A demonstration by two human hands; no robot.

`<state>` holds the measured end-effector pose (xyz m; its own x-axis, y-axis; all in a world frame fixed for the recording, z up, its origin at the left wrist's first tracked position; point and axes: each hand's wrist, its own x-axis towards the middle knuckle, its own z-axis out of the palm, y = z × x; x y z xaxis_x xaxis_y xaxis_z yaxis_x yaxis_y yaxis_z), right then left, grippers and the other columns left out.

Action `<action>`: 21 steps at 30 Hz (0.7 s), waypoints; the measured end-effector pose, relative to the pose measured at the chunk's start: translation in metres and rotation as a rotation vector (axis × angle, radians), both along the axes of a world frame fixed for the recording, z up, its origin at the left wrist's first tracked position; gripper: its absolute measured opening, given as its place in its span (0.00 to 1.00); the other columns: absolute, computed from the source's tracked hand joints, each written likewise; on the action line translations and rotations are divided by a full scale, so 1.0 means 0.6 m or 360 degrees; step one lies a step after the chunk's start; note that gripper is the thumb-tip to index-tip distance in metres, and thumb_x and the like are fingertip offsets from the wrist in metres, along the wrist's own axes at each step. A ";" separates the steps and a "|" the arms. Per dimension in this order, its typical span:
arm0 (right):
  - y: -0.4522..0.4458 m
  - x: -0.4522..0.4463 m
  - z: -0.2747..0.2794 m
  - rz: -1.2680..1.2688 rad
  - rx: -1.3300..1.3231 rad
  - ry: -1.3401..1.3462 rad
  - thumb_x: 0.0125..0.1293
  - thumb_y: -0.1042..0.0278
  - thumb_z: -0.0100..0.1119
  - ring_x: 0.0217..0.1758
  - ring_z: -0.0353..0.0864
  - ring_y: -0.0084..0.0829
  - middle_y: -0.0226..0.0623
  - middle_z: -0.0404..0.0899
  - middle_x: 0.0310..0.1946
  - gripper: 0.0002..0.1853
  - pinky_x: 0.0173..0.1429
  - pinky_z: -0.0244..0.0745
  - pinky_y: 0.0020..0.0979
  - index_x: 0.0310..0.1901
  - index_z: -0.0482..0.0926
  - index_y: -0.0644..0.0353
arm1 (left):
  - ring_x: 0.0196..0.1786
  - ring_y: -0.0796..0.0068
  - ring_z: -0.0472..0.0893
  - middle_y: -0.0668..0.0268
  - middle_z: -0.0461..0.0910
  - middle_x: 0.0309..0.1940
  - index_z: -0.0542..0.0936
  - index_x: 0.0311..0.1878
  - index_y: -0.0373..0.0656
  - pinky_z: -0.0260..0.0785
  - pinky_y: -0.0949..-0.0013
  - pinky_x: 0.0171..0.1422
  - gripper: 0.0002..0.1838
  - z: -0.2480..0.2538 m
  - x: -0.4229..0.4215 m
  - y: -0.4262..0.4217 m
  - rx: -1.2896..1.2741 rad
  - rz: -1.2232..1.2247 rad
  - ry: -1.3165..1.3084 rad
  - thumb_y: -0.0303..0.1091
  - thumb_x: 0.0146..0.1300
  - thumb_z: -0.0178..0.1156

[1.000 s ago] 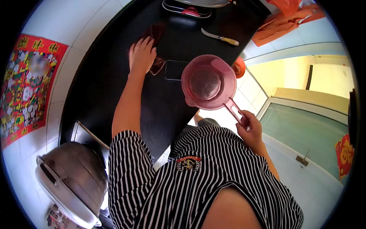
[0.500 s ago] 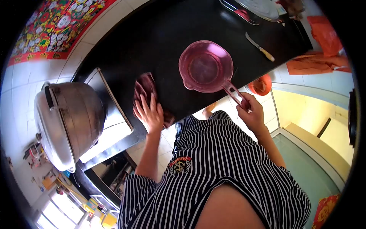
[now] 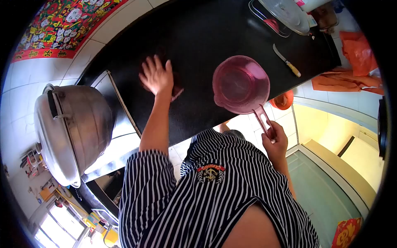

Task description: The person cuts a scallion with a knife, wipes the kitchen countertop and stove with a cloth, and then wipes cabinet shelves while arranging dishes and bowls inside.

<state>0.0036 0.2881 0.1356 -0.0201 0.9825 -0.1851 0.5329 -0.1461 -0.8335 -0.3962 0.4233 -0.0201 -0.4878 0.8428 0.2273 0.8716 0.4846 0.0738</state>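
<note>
Cloth of dark reddish-brown, loosely bunched fabric lies on the smooth, glossy black countertop, mostly hidden beneath the left hand. That hand is laid flat over it, palm down, with fingers spread wide and the thumb held apart; a crumpled fold shows beside the wrist. Whether the fingertips press on fabric or bare counter, I cannot tell.

The right hand has its fingers wrapped narrowly around the slotted handle of a translucent pink plastic dipper, round and deep, with a small pouring lip on its rim. The bowl of the dipper is over the counter near the front edge, while its handle reaches out past that edge toward the person; whether its base touches the surface cannot be told. A stretch of black surface separates the dipper from the left hand.

Right of the dipper, a knife with a curved metal blade and a pale yellow handle lies near the front edge, handle end closest to it. Farther back sits an oval, grey metal lid. On the left, well apart from the dipper, a large, round-bellied pot of dull grey metal stands beside the counter's dark surface.
</note>
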 end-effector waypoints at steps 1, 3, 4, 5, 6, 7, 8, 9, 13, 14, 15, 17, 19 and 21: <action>-0.008 0.001 0.002 -0.0021 0.0041 -0.0003 0.55 0.80 0.66 0.29 0.70 0.16 0.26 0.73 0.29 0.25 0.35 0.69 0.20 0.57 0.76 0.64 | 0.78 0.56 0.55 0.61 0.59 0.76 0.66 0.73 0.55 0.41 0.41 0.78 0.32 -0.003 0.006 0.040 0.0023 -0.0060 0.0003 0.59 0.71 0.44; -0.017 -0.003 0.009 -0.0164 -0.0008 0.0010 0.56 0.81 0.65 0.30 0.69 0.16 0.26 0.72 0.30 0.25 0.36 0.69 0.20 0.58 0.75 0.64 | 0.78 0.57 0.54 0.63 0.59 0.76 0.66 0.73 0.57 0.40 0.40 0.78 0.31 0.007 0.044 0.091 0.0032 -0.0200 -0.0020 0.58 0.71 0.45; -0.019 -0.005 0.010 -0.0190 0.0001 0.0054 0.56 0.81 0.65 0.31 0.68 0.15 0.25 0.71 0.31 0.25 0.38 0.68 0.19 0.58 0.75 0.64 | 0.79 0.60 0.54 0.66 0.57 0.77 0.64 0.74 0.60 0.40 0.41 0.79 0.30 0.014 0.071 0.097 -0.0072 -0.0314 0.0028 0.59 0.73 0.42; -0.019 -0.010 0.014 -0.0212 0.0013 0.0041 0.57 0.81 0.64 0.31 0.67 0.15 0.25 0.70 0.30 0.25 0.38 0.68 0.19 0.59 0.75 0.64 | 0.79 0.63 0.53 0.69 0.56 0.78 0.62 0.75 0.64 0.41 0.42 0.79 0.30 0.022 0.099 0.100 -0.0171 -0.0421 0.0077 0.59 0.74 0.39; -0.019 -0.014 0.016 -0.0215 0.0031 0.0021 0.57 0.81 0.64 0.31 0.67 0.15 0.25 0.70 0.31 0.26 0.38 0.68 0.19 0.59 0.75 0.64 | 0.79 0.63 0.53 0.70 0.57 0.77 0.63 0.75 0.63 0.40 0.41 0.79 0.29 0.034 0.128 0.088 -0.0194 -0.0587 0.0053 0.58 0.74 0.40; -0.017 -0.017 0.018 -0.0212 0.0050 0.0004 0.57 0.81 0.64 0.31 0.67 0.15 0.25 0.70 0.31 0.26 0.39 0.68 0.19 0.59 0.75 0.64 | 0.79 0.64 0.54 0.70 0.58 0.77 0.64 0.74 0.62 0.40 0.41 0.79 0.29 0.047 0.158 0.064 -0.0216 -0.0747 0.0030 0.57 0.74 0.41; -0.015 -0.023 0.020 -0.0216 0.0058 -0.0004 0.57 0.82 0.64 0.32 0.67 0.15 0.24 0.70 0.31 0.26 0.39 0.67 0.18 0.60 0.75 0.64 | 0.78 0.64 0.54 0.70 0.59 0.76 0.65 0.74 0.62 0.40 0.41 0.79 0.28 0.055 0.186 0.034 -0.0253 -0.0850 -0.0048 0.56 0.73 0.42; -0.010 -0.028 0.018 -0.0231 0.0033 0.0068 0.58 0.82 0.63 0.32 0.67 0.15 0.24 0.69 0.31 0.26 0.40 0.67 0.18 0.60 0.75 0.65 | 0.78 0.65 0.55 0.70 0.60 0.76 0.66 0.73 0.61 0.39 0.41 0.80 0.28 0.061 0.206 -0.001 -0.0288 -0.0947 -0.0125 0.55 0.73 0.43; 0.007 -0.042 0.021 -0.0001 0.0040 -0.0005 0.61 0.84 0.59 0.37 0.70 0.15 0.25 0.72 0.37 0.26 0.43 0.69 0.18 0.63 0.71 0.67 | 0.79 0.65 0.54 0.70 0.60 0.76 0.67 0.72 0.59 0.38 0.44 0.81 0.27 0.051 0.191 -0.151 -0.0307 -0.1059 -0.0269 0.53 0.72 0.47; 0.010 -0.051 0.020 0.0039 0.0005 0.0042 0.61 0.84 0.59 0.38 0.71 0.16 0.27 0.74 0.39 0.26 0.44 0.70 0.19 0.63 0.71 0.67 | 0.79 0.64 0.54 0.70 0.60 0.76 0.67 0.72 0.59 0.37 0.45 0.81 0.27 0.049 0.173 -0.181 -0.0276 -0.1085 -0.0371 0.52 0.72 0.48; 0.014 -0.060 0.020 0.0074 -0.0022 0.0079 0.60 0.84 0.59 0.40 0.73 0.17 0.28 0.75 0.42 0.26 0.46 0.71 0.20 0.63 0.71 0.67 | 0.79 0.63 0.53 0.69 0.60 0.76 0.69 0.71 0.58 0.38 0.45 0.81 0.27 0.063 0.149 -0.207 -0.0210 -0.1049 -0.0414 0.49 0.71 0.51; 0.021 -0.070 0.016 0.0353 0.0121 0.0008 0.59 0.83 0.62 0.41 0.73 0.18 0.28 0.76 0.43 0.26 0.47 0.71 0.21 0.61 0.73 0.65 | 0.77 0.62 0.60 0.64 0.64 0.73 0.74 0.67 0.54 0.45 0.46 0.80 0.24 0.066 0.103 -0.244 0.0039 -0.1001 -0.0667 0.42 0.68 0.58; 0.017 -0.087 0.010 0.0508 0.0041 0.0005 0.58 0.82 0.63 0.39 0.71 0.16 0.25 0.74 0.38 0.26 0.44 0.69 0.20 0.60 0.73 0.65 | 0.72 0.59 0.68 0.57 0.70 0.69 0.78 0.63 0.50 0.55 0.48 0.77 0.22 0.105 0.039 -0.293 0.0413 -0.0923 -0.0889 0.32 0.64 0.62; 0.014 -0.109 0.004 0.0706 0.0031 0.0126 0.58 0.82 0.63 0.34 0.67 0.15 0.21 0.70 0.34 0.26 0.39 0.65 0.18 0.60 0.73 0.64 | 0.66 0.55 0.74 0.53 0.74 0.65 0.79 0.61 0.46 0.66 0.56 0.70 0.21 0.142 -0.001 -0.372 0.0520 -0.0600 -0.0757 0.24 0.63 0.61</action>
